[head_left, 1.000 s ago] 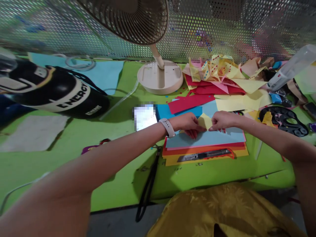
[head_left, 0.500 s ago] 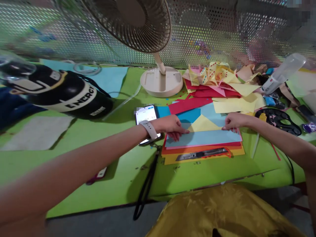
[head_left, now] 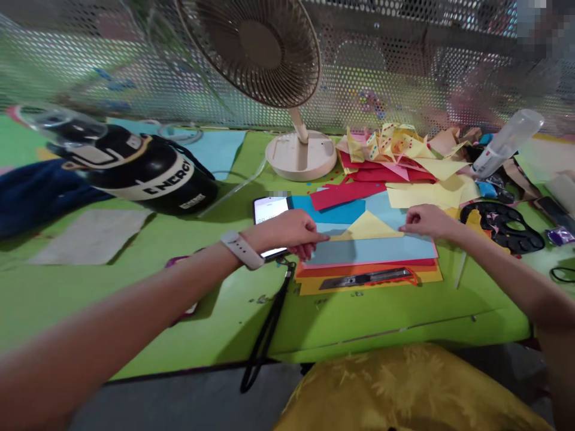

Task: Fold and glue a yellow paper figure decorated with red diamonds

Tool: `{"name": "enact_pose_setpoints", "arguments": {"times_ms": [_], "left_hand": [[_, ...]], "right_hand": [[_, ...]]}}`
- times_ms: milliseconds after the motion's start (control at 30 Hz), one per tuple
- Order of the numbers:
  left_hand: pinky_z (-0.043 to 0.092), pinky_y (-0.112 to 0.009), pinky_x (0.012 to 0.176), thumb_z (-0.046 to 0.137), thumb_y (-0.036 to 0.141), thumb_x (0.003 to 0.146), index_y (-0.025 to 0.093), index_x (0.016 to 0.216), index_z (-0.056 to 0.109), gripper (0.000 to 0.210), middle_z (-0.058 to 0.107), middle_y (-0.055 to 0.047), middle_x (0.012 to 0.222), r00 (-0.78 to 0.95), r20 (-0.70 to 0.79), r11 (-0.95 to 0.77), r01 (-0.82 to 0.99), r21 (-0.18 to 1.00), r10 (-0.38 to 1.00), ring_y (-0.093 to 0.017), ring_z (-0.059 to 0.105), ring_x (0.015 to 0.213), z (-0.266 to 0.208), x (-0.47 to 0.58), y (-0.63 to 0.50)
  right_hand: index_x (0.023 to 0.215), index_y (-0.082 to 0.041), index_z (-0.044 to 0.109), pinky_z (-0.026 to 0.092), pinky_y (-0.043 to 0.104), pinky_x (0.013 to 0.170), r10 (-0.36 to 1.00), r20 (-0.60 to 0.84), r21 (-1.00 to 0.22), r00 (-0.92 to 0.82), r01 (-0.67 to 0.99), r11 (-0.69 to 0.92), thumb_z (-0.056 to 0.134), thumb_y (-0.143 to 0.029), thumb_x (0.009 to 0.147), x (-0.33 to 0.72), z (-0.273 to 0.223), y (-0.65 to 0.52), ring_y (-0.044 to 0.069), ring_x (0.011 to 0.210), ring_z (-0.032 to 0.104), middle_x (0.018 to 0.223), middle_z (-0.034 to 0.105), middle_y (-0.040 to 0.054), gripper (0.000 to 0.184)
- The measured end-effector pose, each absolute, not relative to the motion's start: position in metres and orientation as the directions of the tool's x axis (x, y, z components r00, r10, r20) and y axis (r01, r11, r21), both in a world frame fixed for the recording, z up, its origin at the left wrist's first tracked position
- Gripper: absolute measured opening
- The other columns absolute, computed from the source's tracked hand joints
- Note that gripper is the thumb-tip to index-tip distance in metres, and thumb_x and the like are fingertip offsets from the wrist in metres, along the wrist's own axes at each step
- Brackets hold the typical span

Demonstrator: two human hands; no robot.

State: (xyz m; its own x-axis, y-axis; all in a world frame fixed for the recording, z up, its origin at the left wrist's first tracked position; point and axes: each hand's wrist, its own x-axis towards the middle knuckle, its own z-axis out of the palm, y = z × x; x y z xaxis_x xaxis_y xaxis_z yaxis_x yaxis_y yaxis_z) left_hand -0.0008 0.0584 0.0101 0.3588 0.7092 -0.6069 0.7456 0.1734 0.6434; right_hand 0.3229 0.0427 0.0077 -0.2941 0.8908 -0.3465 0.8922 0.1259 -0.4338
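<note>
A yellow paper triangle points away from me, its long edge along a light blue paper strip. At the triangle's left corner is my left hand, fingers curled and index fingertip touching the paper. My right hand is closed in a pinch at the right corner; its thumb is partly hidden. Pink, red, orange and yellow sheets show beneath the strip. A utility knife with orange-red edging lies across their near edge.
A phone lies partly under my left wrist, its black strap hanging over the table edge. Behind stand a fan and a pile of paper scraps. A black bottle lies left, a black palette right.
My left hand has slid a little to the left along the paper's edge. The right fingertips have shifted slightly left and up. The camera view has shifted; the papers and knife stay put.
</note>
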Motion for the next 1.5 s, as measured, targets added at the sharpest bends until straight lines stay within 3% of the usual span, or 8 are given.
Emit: {"name": "enact_pose_setpoints", "arguments": {"times_ms": [200,433,600,733,833,967,1167,1500], "left_hand": [[0.049,-0.025,0.046,0.079,0.061,0.062,0.017,0.051,0.063,0.048,0.069,-0.009,0.051,0.385,-0.504,0.207,0.599,0.774,0.773,-0.021,0.067,0.049,0.006,0.028,0.035],[0.053,-0.027,0.056,0.073,0.067,0.067,0.014,0.071,0.07,0.053,0.074,-0.008,0.066,0.386,-0.453,0.293,0.406,0.866,0.803,-0.02,0.07,0.059,0.001,0.049,0.022],[0.055,-0.032,0.079,0.08,0.065,0.06,0.016,0.077,0.068,0.054,0.075,-0.005,0.081,0.336,-0.302,0.317,0.008,0.948,0.892,-0.018,0.069,0.079,-0.005,0.063,0.015],[0.056,-0.029,0.073,0.087,0.056,0.055,0.017,0.077,0.067,0.049,0.069,0.001,0.072,0.313,-0.302,0.359,-0.146,0.922,0.901,-0.014,0.065,0.07,-0.01,0.065,0.016],[0.055,-0.025,0.067,0.088,0.05,0.058,0.016,0.07,0.064,0.043,0.062,0.004,0.063,0.344,-0.33,0.41,-0.191,0.892,0.879,-0.009,0.059,0.059,-0.016,0.062,0.017],[0.053,-0.026,0.069,0.087,0.047,0.062,0.014,0.075,0.067,0.041,0.067,0.001,0.067,0.474,-0.31,0.45,-0.214,0.867,0.824,-0.011,0.063,0.062,-0.025,0.062,0.015],[0.052,-0.024,0.063,0.088,0.041,0.064,0.014,0.073,0.065,0.037,0.068,0.001,0.067,0.538,-0.367,0.571,-0.278,0.772,0.759,-0.01,0.061,0.06,-0.028,0.066,0.004],[0.046,-0.02,0.055,0.089,0.046,0.061,0.014,0.069,0.061,0.043,0.061,0.004,0.06,0.519,-0.362,0.572,-0.329,0.751,0.775,-0.006,0.054,0.052,-0.033,0.07,0.0]], "right_hand": [[0.086,-0.018,0.066,0.038,0.027,0.069,0.903,-0.149,-0.34,-0.404,0.878,0.337,0.071,-0.039,0.082,0.296,-0.011,0.027,0.018,0.084,0.059,0.093,0.065,0.0057,0.021],[0.073,-0.018,0.059,0.036,0.024,0.058,0.962,-0.11,-0.75,-0.25,0.656,0.085,0.069,-0.042,0.082,0.282,-0.011,0.012,0.011,0.061,0.051,0.066,0.06,-0.0022,0.028],[0.073,-0.019,0.059,0.041,0.023,0.058,0.961,0.069,-0.804,-0.267,0.555,0.212,0.065,-0.044,0.085,0.264,-0.017,-0.01,0.011,0.062,0.053,0.07,0.062,-0.0012,0.029],[0.082,-0.019,0.065,0.048,0.027,0.069,0.838,0.395,-0.605,-0.376,0.581,0.545,0.053,-0.036,0.094,0.269,-0.017,-0.013,0.015,0.073,0.061,0.078,0.066,0.003,0.023],[0.106,-0.019,0.066,0.05,0.036,0.086,0.572,0.624,-0.2,-0.533,0.598,0.776,0.052,-0.022,0.091,0.282,-0.014,-0.01,0.021,0.101,0.064,0.105,0.07,0.0095,0.021],[0.13,-0.02,0.057,0.04,0.044,0.109,0.309,0.51,0.151,-0.802,0.438,0.886,0.049,-0.017,0.092,0.289,-0.015,-0.009,0.021,0.136,0.045,0.134,0.062,0.0101,0.038],[0.125,-0.028,0.061,0.035,0.036,0.118,0.225,0.356,0.305,-0.907,0.34,0.889,0.041,-0.018,0.1,0.284,-0.023,-0.016,0.012,0.133,0.05,0.133,0.065,-0.0006,0.034],[0.122,-0.017,0.062,0.039,0.04,0.115,0.1,0.441,0.321,-0.892,0.261,0.91,0.044,-0.014,0.097,0.281,-0.026,-0.011,0.017,0.126,0.057,0.126,0.069,0.0064,0.032]]}}
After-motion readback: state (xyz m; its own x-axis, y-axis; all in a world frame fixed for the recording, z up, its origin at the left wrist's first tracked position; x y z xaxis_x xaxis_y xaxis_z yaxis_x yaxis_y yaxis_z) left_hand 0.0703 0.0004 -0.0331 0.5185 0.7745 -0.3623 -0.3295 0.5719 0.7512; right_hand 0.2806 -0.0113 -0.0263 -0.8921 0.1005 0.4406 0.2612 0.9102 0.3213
